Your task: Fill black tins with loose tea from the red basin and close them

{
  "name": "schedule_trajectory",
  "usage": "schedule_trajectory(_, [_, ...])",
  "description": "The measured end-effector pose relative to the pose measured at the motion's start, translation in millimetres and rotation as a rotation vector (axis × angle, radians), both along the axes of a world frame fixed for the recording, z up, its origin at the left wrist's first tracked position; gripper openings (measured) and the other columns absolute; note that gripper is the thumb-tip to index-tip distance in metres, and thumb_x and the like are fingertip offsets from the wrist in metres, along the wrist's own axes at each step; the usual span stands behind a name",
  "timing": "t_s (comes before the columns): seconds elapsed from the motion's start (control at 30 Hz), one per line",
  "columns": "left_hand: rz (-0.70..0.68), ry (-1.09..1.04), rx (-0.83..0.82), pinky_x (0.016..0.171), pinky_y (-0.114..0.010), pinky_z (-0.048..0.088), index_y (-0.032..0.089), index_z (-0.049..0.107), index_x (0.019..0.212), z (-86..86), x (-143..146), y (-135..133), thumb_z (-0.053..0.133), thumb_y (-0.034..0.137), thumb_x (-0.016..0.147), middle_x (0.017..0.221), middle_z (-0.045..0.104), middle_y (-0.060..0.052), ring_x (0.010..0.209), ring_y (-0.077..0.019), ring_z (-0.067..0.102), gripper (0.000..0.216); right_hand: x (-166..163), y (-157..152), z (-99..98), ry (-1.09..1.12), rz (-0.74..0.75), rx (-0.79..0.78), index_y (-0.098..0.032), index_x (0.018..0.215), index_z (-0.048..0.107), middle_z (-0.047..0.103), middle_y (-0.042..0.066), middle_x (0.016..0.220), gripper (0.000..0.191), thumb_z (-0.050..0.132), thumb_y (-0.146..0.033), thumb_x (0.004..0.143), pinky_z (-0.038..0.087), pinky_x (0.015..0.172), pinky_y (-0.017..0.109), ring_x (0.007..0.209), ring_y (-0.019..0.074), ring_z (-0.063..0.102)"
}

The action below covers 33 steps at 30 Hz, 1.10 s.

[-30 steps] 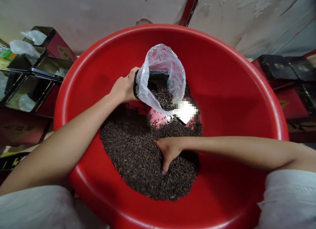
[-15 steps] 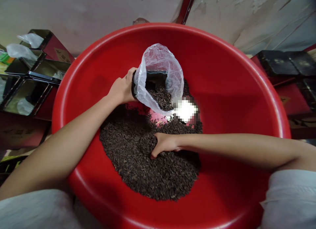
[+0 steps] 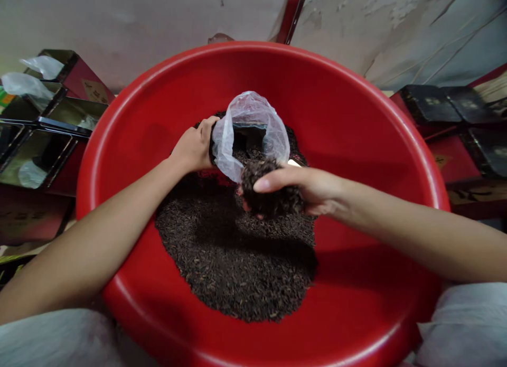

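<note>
Filling step: the right hand [image 3: 295,190], cupped closed around a handful of tea leaves [image 3: 269,198], hovers at the bag [image 3: 249,132] mouth. The left hand [image 3: 194,148] grips the tin [image 3: 216,140] rim inside the red basin [image 3: 356,119]. Judged next: tip the handful squarely into the opening

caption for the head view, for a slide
Right hand lifts a handful of tea toward the bag held by left hand.
</note>
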<state>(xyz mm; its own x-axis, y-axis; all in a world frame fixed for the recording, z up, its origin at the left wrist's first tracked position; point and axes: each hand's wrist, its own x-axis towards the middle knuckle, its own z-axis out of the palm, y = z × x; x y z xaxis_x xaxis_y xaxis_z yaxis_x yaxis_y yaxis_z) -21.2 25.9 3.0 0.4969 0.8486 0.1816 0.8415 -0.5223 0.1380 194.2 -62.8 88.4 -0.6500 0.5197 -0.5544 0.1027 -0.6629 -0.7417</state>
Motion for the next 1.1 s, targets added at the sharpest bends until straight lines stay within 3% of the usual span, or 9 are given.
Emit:
schedule_trajectory(0.1, [-0.004,-0.010,-0.001,0.087,-0.041,0.045,0.018,0.027,0.133,0.7,-1,0,0.068,0.042,0.058,0.135,0.041,-0.017,0.109,-0.0339,0.055,0.088,8,18,0.9,-0.054,-0.153,0.148,-0.014,0.079,0.057,0.062,0.003,0.069,0.021,0.058,-0.031,0.067,0.052,0.055,0.024,0.058,0.0121,0.059])
schedule_trajectory(0.3, [-0.042,-0.062,0.016,0.086,-0.040,0.045,0.019,0.027,0.130,6.1,8,-6,0.068,0.032,0.058,0.129,0.048,-0.015,0.107,-0.0316,0.056,0.083,9,39,-30.0,-0.105,-0.320,0.449,-0.015,0.104,0.054,0.063,0.006,0.083,0.038,0.045,-0.044,0.080,0.053,0.078,0.037,0.084,0.0185,0.062])
schedule_trajectory(0.4, [-0.034,-0.087,0.024,0.083,-0.040,0.047,0.018,0.026,0.129,7.8,15,-11,0.069,0.033,0.057,0.129,0.046,-0.016,0.104,-0.0317,0.058,0.086,9,43,-34.0,-0.090,-0.323,0.533,-0.015,0.111,0.052,0.063,0.006,0.089,0.044,0.045,-0.048,0.082,0.051,0.084,0.040,0.093,0.0201,0.061])
schedule_trajectory(0.57, [0.127,-0.160,-0.031,0.083,-0.044,0.048,0.016,0.026,0.127,3.3,15,-10,0.073,0.043,0.054,0.124,0.047,-0.019,0.101,-0.0343,0.059,0.091,16,46,-14.9,-0.050,-0.215,0.719,-0.015,0.112,0.052,0.060,0.004,0.105,0.047,0.064,-0.037,0.073,0.045,0.093,0.035,0.104,0.0167,0.056])
schedule_trajectory(0.7, [0.144,-0.205,0.028,0.091,-0.047,0.044,0.020,0.027,0.125,1.9,15,-8,0.076,0.044,0.051,0.123,0.050,-0.016,0.109,-0.0359,0.055,0.091,25,47,0.5,-0.183,-0.233,0.936,-0.015,0.097,0.060,0.060,0.001,0.095,0.031,0.069,-0.023,0.068,0.047,0.083,0.026,0.093,0.0117,0.056])
schedule_trajectory(0.8, [0.176,-0.260,-0.023,0.086,-0.046,0.048,0.024,0.026,0.125,2.6,15,-9,0.076,0.046,0.053,0.119,0.054,-0.013,0.103,-0.0345,0.059,0.090,31,46,10.1,-0.272,-0.252,1.036,-0.017,0.079,0.061,0.058,-0.002,0.079,0.014,0.069,-0.025,0.070,0.046,0.069,0.021,0.079,0.0094,0.055])
schedule_trajectory(0.9, [0.246,-0.364,-0.035,0.084,-0.045,0.049,0.026,0.021,0.127,-1.5,11,-7,0.078,0.050,0.053,0.124,0.051,-0.014,0.103,-0.0337,0.059,0.096,37,49,14.7,-0.288,-0.275,1.128,-0.016,0.075,0.061,0.055,-0.003,0.070,0.013,0.067,-0.028,0.073,0.042,0.060,0.019,0.066,0.0062,0.050])
schedule_trajectory(1.1, [0.310,-0.522,0.012,0.094,-0.047,0.044,0.016,0.024,0.123,-17.8,0,4,0.079,0.050,0.052,0.122,0.048,-0.017,0.112,-0.0313,0.052,0.096,49,75,-2.4,-0.482,-0.150,1.066,-0.014,0.072,0.060,0.051,-0.003,0.061,0.021,0.064,-0.035,0.077,0.038,0.056,0.020,0.057,0.0060,0.044])
